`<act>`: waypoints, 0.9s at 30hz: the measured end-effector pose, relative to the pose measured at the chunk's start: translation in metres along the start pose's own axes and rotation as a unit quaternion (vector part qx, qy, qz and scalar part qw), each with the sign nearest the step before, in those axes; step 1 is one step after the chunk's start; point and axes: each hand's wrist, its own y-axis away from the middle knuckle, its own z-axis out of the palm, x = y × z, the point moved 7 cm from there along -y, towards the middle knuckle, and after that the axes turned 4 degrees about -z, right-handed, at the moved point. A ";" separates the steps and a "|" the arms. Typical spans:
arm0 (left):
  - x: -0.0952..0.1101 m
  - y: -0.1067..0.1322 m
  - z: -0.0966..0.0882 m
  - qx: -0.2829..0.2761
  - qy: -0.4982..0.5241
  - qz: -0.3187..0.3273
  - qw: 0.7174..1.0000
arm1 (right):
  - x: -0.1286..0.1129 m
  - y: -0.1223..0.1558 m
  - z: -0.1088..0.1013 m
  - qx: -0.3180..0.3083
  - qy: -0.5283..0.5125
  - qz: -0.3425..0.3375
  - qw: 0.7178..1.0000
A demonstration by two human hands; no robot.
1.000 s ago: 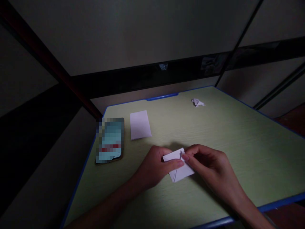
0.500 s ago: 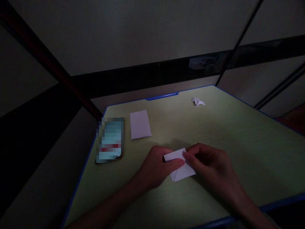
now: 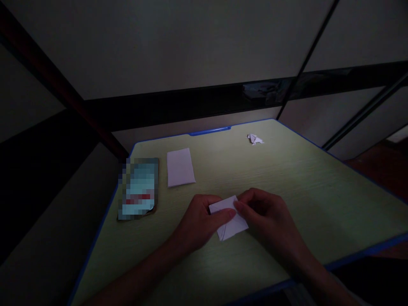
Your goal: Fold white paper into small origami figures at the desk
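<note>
A small folded piece of white paper (image 3: 235,225) is held between both hands above the near part of the table. My left hand (image 3: 204,219) grips its left side, thumb lying across the top face and fingers hidden underneath. With thumb and bent fingers, my right hand (image 3: 263,210) pinches the upper right corner. A diagonal crease or flap edge shows at the paper's lower left. Farther off, near the back edge, lies a small folded paper figure (image 3: 255,139).
A flat white stack of paper or folded sheet (image 3: 180,167) lies left of centre. Left of it is a phone-like flat object (image 3: 138,187), partly pixelated. The pale table (image 3: 287,170) has a blue rim, and panelled cupboard doors (image 3: 191,46) stand behind it.
The whole scene has shifted slightly left as the head view turned right. Both hands keep their hold on the folded paper, with hardly any change in grip.
</note>
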 end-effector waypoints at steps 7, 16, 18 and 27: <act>0.002 0.000 0.000 0.014 -0.002 -0.001 1.000 | 0.005 -0.001 0.001 -0.028 -0.048 0.016 0.998; 0.001 0.001 0.001 0.020 -0.021 0.006 1.000 | 0.010 -0.003 0.004 -0.042 -0.051 0.035 0.997; 0.000 0.001 0.001 0.018 -0.029 0.012 0.999 | 0.009 -0.003 0.004 -0.046 -0.057 0.029 0.997; 0.002 -0.001 0.000 0.010 -0.013 0.014 1.000 | 0.011 0.000 0.008 -0.062 -0.128 0.035 0.989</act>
